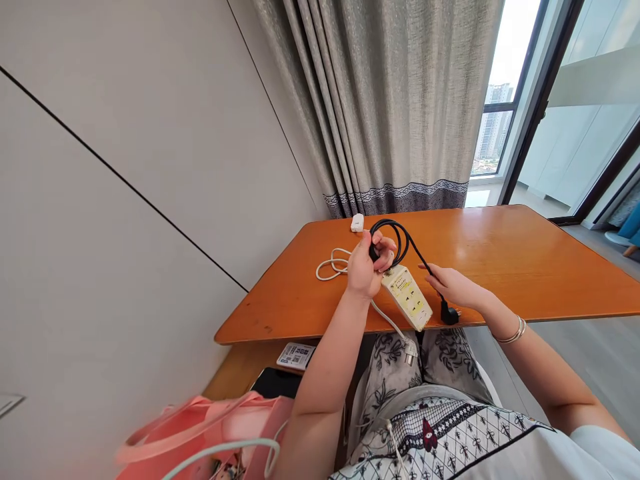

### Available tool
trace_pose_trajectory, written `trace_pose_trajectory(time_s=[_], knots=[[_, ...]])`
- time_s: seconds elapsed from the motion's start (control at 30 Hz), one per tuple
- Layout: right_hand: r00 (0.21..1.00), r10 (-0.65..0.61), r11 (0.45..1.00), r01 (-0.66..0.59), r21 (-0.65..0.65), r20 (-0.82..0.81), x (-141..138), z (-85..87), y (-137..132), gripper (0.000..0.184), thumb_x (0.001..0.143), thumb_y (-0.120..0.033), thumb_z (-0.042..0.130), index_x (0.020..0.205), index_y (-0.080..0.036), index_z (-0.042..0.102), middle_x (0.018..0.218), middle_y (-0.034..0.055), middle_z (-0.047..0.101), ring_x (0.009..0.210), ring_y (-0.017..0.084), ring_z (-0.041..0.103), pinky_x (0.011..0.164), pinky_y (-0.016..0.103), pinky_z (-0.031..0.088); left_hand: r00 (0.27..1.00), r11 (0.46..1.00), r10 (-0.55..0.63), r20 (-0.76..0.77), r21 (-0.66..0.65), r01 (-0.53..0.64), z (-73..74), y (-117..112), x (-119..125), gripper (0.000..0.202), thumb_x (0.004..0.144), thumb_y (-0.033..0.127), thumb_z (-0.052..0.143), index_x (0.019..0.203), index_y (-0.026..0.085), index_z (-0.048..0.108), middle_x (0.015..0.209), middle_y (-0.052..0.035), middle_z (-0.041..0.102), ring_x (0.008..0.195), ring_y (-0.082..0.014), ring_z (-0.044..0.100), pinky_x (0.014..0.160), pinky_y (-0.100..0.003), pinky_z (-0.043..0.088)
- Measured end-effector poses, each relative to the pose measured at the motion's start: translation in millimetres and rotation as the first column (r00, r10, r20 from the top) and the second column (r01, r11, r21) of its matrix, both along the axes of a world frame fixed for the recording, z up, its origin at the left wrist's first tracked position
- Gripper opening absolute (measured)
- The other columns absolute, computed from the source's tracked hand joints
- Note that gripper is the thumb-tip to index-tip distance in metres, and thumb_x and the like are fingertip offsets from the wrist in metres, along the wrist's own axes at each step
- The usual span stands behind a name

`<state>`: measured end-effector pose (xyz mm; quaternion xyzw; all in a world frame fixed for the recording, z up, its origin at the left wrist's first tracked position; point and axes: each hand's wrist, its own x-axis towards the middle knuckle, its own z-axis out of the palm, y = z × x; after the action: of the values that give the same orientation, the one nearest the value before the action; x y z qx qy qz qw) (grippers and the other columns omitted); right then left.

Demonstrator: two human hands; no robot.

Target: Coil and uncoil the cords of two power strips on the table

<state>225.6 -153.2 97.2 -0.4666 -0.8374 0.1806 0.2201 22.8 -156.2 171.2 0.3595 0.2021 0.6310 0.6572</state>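
Observation:
A black power cord (407,243) hangs in loops from my left hand (367,263), whose fingers are closed around one end of it. My right hand (453,285) pinches the same cord a short way above its black plug (449,312), which dangles at the table's near edge with its prongs to the right. Between my hands a yellowed white power strip (409,297) lies on the table. Its white cable (330,270) curls to the left of my left hand, and a white plug (411,351) hangs over the edge above my lap.
A small white adapter (357,223) stands near the back of the orange-brown wooden table (500,267). A pink bag (200,433), a dark flat object (277,383) and a white printed card or box (295,356) sit lower left. Grey curtains (400,100) hang behind the table.

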Motion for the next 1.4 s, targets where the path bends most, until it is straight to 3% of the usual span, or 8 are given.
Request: trace_pose_trajectory(time_s=[0.17, 0.3, 0.5, 0.7, 0.87, 1.03, 1.17, 1.4], knots=[[0.987, -0.017, 1.0, 0.015, 0.01, 0.159, 4.3, -6.1, -17.1, 0.045, 0.096, -0.015, 0.042, 0.141, -0.008, 0.047, 0.097, 0.0131, 0.074, 0.083, 0.022, 0.069, 0.072, 0.03, 0.049, 0.995, 0.997, 0.074, 0.073, 0.028, -0.076, -4.5, 6.6, -0.2, 0.041, 0.103, 0.044, 0.042, 0.07, 0.02, 0.039, 0.066, -0.0014, 0.069, 0.035, -0.0035, 0.019, 0.034, -0.017, 0.022], [0.919, -0.25, 0.964, 0.205, 0.171, 0.304, -1.8, -9.7, -26.8, 0.054, 0.098, -0.014, 0.037, 0.152, -0.011, 0.035, 0.121, 0.0179, 0.067, 0.097, 0.024, 0.069, 0.075, 0.031, 0.05, 0.983, 0.981, 0.177, 0.046, 0.079, -0.18, -7.2, 9.0, 1.8, 0.042, 0.1, 0.047, 0.049, 0.069, 0.02, 0.04, 0.075, -0.0044, 0.075, 0.035, -0.0029, 0.024, 0.035, -0.018, 0.023], [0.797, -0.399, 0.858, 0.15, 0.492, 0.454, -3.5, 9.0, -43.4, 0.049, 0.098, -0.011, 0.04, 0.144, -0.021, 0.052, 0.091, 0.0099, 0.066, 0.065, 0.016, 0.062, 0.058, 0.029, 0.035, 0.96, 0.948, 0.263, -0.1, 0.213, -0.238, -10.6, 5.9, 5.5, 0.043, 0.095, 0.049, 0.058, 0.068, 0.019, 0.042, 0.083, -0.0091, 0.078, 0.037, -0.0037, 0.033, 0.039, -0.02, 0.028], [0.906, -0.143, 0.581, -0.248, 0.775, 0.398, 0.9, 54.9, -59.6, 0.032, 0.099, -0.009, 0.042, 0.114, -0.02, 0.068, 0.073, 0.0015, 0.06, 0.055, 0.011, 0.046, 0.057, 0.03, 0.028, 0.941, 0.92, 0.21, -0.266, 0.381, -0.098, -15.0, -0.1, 7.1, 0.049, 0.083, 0.064, 0.064, 0.073, 0.02, 0.046, 0.084, -0.0091, 0.077, 0.054, -0.0129, 0.062, 0.053, -0.025, 0.048], [0.962, -0.052, 0.42, -0.223, 0.88, 0.269, -6.9, 88.6, -51.8, 0.024, 0.102, -0.018, 0.046, 0.098, -0.022, 0.07, 0.071, -0.0006, 0.06, 0.059, 0.011, 0.046, 0.059, 0.031, 0.026, 0.928, 0.931, 0.068, -0.367, 0.359, 0.074, -17.2, -9.1, 12.8, 0.049, 0.079, 0.064, 0.069, 0.076, 0.018, 0.052, 0.07, -0.0022, 0.068, 0.058, -0.0135, 0.064, 0.055, -0.024, 0.049], [0.992, -0.023, 0.524, -0.093, 0.847, 0.123, -8.9, 108.3, -28.3, 0.029, 0.094, -0.05, 0.061, 0.098, -0.024, 0.072, 0.083, 0.0029, 0.065, 0.071, 0.015, 0.054, 0.067, 0.032, 0.033, 0.873, 0.922, -0.171, -0.457, 0.239, 0.305, -17.9, -17.4, 17.1, 0.052, 0.082, 0.068, 0.062, 0.076, 0.017, 0.053, 0.052, 0.0027, 0.056, 0.032, -0.005, 0.036, 0.034, -0.02, 0.023], [0.992, 0.109, 0.653, -0.115, 0.749, 0.057, -1.9, 113.3, -10.7, 0.04, 0.084, -0.054, 0.072, 0.11, -0.024, 0.072, 0.096, 0.0059, 0.066, 0.084, 0.019, 0.061, 0.077, 0.034, 0.043, 0.881, 0.917, -0.284, -0.379, 0.161, 0.365, -15.7, -18.0, 18.1, 0.051, 0.081, 0.064, 0.067, 0.073, 0.018, 0.048, 0.044, 0.0083, 0.042, 0.032, -0.002, 0.023, 0.035, -0.016, 0.016], [0.893, 0.205, 0.798, 0.085, 0.597, -0.401, -0.7, 88.0, 8.4, 0.067, 0.073, -0.06, 0.079, 0.128, -0.028, 0.063, 0.121, 0.0107, 0.06, 0.106, 0.027, 0.063, 0.093, 0.045, 0.054, 0.88, 0.903, -0.353, -0.317, 0.133, 0.409, -18.2, -8.7, 18.7, 0.041, 0.087, 0.056, 0.064, 0.081, 0.017, 0.052, 0.042, 0.0118, 0.032, 0.03, -0.0022, 0.016, 0.034, -0.015, 0.014]])
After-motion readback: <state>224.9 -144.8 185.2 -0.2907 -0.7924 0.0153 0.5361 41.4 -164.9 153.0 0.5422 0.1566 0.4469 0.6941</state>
